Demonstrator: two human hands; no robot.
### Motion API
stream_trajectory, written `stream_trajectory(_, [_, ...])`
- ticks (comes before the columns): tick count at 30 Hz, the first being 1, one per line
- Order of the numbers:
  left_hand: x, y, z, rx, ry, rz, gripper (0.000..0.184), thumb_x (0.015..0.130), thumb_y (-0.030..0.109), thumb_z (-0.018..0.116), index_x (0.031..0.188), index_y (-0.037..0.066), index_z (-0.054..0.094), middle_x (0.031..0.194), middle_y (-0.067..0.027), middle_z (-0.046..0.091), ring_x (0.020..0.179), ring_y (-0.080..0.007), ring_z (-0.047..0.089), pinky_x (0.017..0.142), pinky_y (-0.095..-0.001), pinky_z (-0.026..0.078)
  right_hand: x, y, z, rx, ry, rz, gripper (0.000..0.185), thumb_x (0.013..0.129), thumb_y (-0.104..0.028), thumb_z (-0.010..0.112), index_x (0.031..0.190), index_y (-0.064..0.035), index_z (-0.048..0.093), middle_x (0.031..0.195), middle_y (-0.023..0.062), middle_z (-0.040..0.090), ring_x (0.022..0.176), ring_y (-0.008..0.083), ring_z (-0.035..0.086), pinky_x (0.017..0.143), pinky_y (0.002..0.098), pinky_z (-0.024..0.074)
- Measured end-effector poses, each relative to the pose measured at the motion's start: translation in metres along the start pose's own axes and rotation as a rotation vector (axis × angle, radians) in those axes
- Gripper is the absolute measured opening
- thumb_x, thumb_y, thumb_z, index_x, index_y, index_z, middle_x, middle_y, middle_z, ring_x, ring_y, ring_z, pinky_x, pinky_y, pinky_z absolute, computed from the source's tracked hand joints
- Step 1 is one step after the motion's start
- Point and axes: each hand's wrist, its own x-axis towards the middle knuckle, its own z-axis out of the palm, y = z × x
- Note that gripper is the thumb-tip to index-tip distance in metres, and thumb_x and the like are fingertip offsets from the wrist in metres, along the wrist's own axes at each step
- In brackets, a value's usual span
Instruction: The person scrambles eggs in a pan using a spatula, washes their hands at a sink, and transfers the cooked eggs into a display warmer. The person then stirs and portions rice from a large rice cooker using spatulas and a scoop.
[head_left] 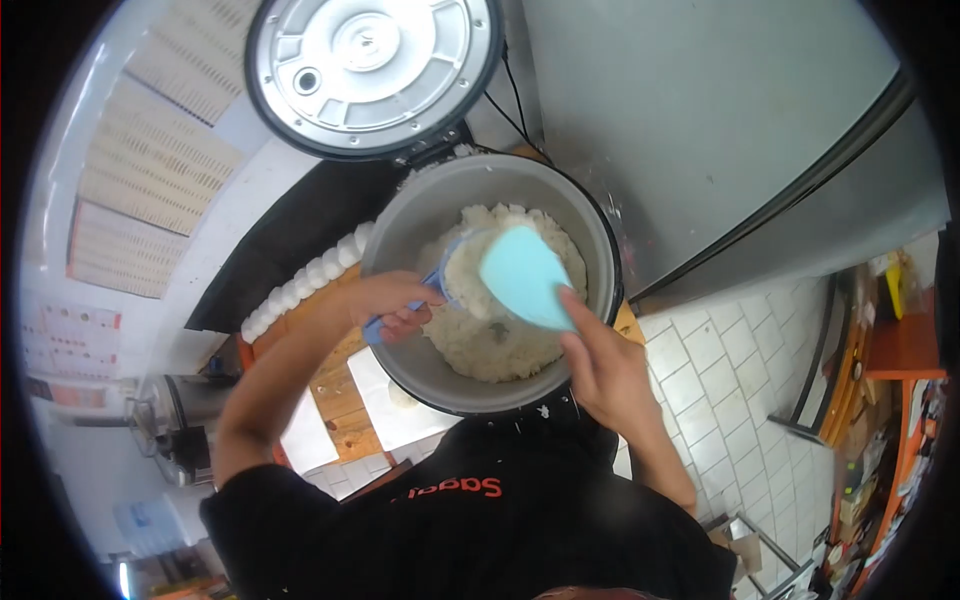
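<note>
A large round pot (405,225) with grey inner walls stands open and holds white rice (500,355). Over its left side, my left hand (395,303) is closed around the handle of a blue scoop (432,290), whose round end has rice in it. My right hand (605,365) grips a light turquoise paddle (525,275) at its lower right end. The paddle's broad part overlaps the right side of the scoop above the rice; whether they touch I cannot tell.
The pot's raised lid (370,60) is behind it. A grey metal appliance (700,120) stands at the right. White rounded items (305,280) line up left of the pot. White sheets (390,395) lie on the wooden table (345,405). Shelves (905,345) stand far right.
</note>
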Motion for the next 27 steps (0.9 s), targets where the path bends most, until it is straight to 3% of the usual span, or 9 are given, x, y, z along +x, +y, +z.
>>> stream_trajectory(2, [-0.012,-0.013,0.016,-0.153,0.088,0.227,0.043,0.092,0.026,0.054,0.055,0.014,0.036,0.046,0.0040,0.031,0.035,-0.0070,0.029,0.033,-0.0238,0.025,0.028,-0.002,0.027,-0.099,-0.086,-0.020,0.044,0.092,-0.020,0.055,0.134,-0.0122,0.049,0.078,0.0196,0.066,0.068,0.0357,0.065,0.062,0.0435,0.0522])
stream_trajectory(7, [-0.012,-0.052,0.020,-0.515,-0.068,0.508,0.039,0.097,0.021,0.045,0.059,0.015,0.042,0.044,0.0063,0.033,0.031,-0.0048,0.031,0.029,-0.0224,0.027,0.054,-0.039,0.027,-0.246,-0.285,-0.067,0.040,0.095,-0.027,0.050,0.133,-0.0137,0.051,0.065,0.0184,0.062,0.059,0.0373,0.061,0.057,0.0467,0.0494])
stream_trajectory(10, [-0.017,-0.058,0.025,-0.637,-0.051,0.563,0.038,0.091,0.019,0.053,0.058,0.016,0.035,0.045,0.0054,0.031,0.033,-0.0043,0.030,0.030,-0.0219,0.027,0.058,-0.060,0.020,-0.290,-0.345,-0.051,0.036,0.096,-0.024,0.049,0.131,-0.0146,0.054,0.055,0.0164,0.055,0.054,0.0367,0.059,0.057,0.0442,0.0478])
stream_trajectory(19, [-0.017,-0.061,0.025,-0.594,0.009,0.618,0.030,0.090,0.016,0.053,0.065,0.015,0.038,0.046,0.0062,0.033,0.034,-0.0040,0.030,0.031,-0.0218,0.027,0.059,-0.066,-0.009,-0.285,-0.525,-0.033,0.034,0.096,-0.026,0.048,0.125,-0.0121,0.059,0.060,0.0172,0.057,0.060,0.0357,0.060,0.065,0.0419,0.0485])
stream_trajectory(22, [-0.006,-0.064,0.015,-0.675,-0.185,0.616,0.029,0.092,0.017,0.051,0.065,0.015,0.040,0.046,0.0066,0.034,0.033,-0.0036,0.031,0.030,-0.0214,0.027,0.055,-0.054,-0.025,-0.368,-0.611,-0.094,0.033,0.095,-0.025,0.049,0.123,-0.0115,0.059,0.064,0.0180,0.060,0.062,0.0360,0.061,0.066,0.0415,0.0489])
stream_trajectory(25, [-0.025,-0.053,0.012,-0.707,-0.246,0.735,0.029,0.094,0.019,0.048,0.066,0.015,0.042,0.046,0.0071,0.034,0.032,-0.0033,0.031,0.029,-0.0211,0.028,0.042,-0.051,-0.032,-0.465,-0.635,-0.005,0.031,0.094,-0.025,0.050,0.117,-0.0105,0.063,0.074,0.0196,0.064,0.069,0.0355,0.064,0.066,0.0426,0.0510])
stream_trajectory(27, [-0.031,-0.056,0.011,-0.712,-0.229,0.735,0.028,0.094,0.020,0.048,0.067,0.015,0.043,0.046,0.0074,0.034,0.032,-0.0033,0.031,0.029,-0.0210,0.028,0.042,-0.066,-0.052,-0.298,-0.455,0.155,0.031,0.093,-0.024,0.053,0.119,-0.0111,0.062,0.075,0.0198,0.064,0.068,0.0336,0.065,0.063,0.0393,0.0515])
